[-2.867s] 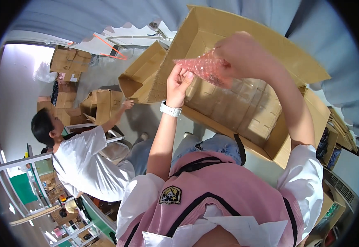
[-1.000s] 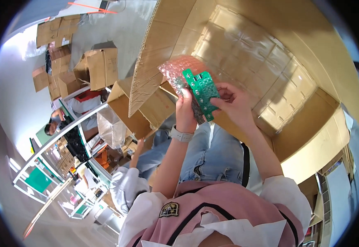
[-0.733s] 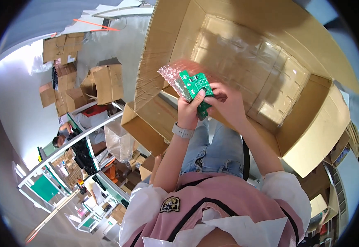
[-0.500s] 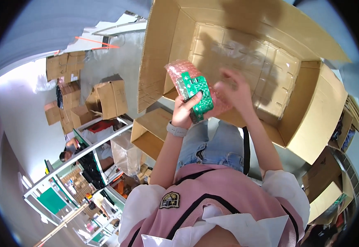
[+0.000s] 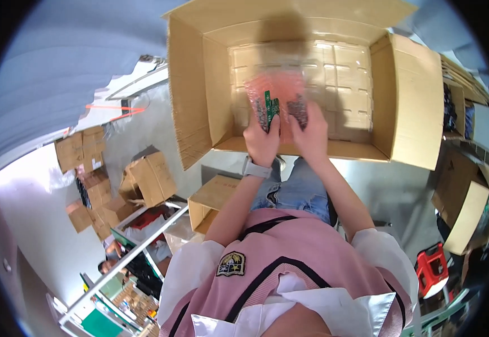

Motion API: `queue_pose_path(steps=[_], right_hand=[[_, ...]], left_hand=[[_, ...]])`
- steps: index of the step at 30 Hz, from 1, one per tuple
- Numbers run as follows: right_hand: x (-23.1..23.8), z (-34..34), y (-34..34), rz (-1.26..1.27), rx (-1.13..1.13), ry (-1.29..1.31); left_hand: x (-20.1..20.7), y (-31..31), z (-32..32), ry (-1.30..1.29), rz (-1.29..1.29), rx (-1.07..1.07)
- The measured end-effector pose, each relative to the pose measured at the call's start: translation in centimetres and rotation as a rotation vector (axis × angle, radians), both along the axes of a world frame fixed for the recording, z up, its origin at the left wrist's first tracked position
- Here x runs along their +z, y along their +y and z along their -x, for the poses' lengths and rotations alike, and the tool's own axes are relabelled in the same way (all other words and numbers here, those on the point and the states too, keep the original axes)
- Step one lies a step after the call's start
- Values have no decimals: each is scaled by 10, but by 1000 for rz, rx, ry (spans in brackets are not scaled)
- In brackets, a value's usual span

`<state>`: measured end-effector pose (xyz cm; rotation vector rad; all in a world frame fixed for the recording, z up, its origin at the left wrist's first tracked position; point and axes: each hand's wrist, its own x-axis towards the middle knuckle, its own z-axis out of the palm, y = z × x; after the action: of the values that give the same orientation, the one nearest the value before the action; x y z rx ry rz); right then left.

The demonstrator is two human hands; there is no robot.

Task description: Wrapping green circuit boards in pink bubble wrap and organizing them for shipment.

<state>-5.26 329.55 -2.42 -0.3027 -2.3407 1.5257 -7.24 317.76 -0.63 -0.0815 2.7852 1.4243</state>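
My left hand (image 5: 263, 137) is closed around one side of a pink bubble-wrap sheet (image 5: 284, 84) and a green circuit board (image 5: 272, 108), its thumb lying over the board. On the sheet's other side, my right hand (image 5: 311, 130) grips the wrap with the thumb in front; a dark, patterned patch (image 5: 298, 109) shows beside that thumb, too blurred to make out. Both hands are over the near side of a large open cardboard box (image 5: 416, 95). Moulded clear plastic (image 5: 343, 73) lines the bottom of the box.
A smaller open carton (image 5: 216, 196) stands below the big box at left. More cartons (image 5: 149, 177) are stacked on the floor further left, near a white rail (image 5: 124, 261). At right are a red stool (image 5: 431, 269) and another open box (image 5: 462, 202). A person (image 5: 110, 264) is at lower left.
My right hand has come in and taken hold of the bubble wrap, which is now spread between both hands. The view has shifted, and the hands are more central over the box.
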Motion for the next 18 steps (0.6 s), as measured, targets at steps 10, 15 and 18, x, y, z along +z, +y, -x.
queue_pose_path(steps=[10, 15, 18], right_hand=[[-2, -64, -32, -5, -129, -79], [14, -106, -68, 61, -311, 1], [32, -163, -77, -63, -793, -168]], left_hand=[[-33, 6, -12, -284, -680, -662], [-41, -25, -24, -504, -706, -809], [-19, -16, -70, -834, -820, -810]])
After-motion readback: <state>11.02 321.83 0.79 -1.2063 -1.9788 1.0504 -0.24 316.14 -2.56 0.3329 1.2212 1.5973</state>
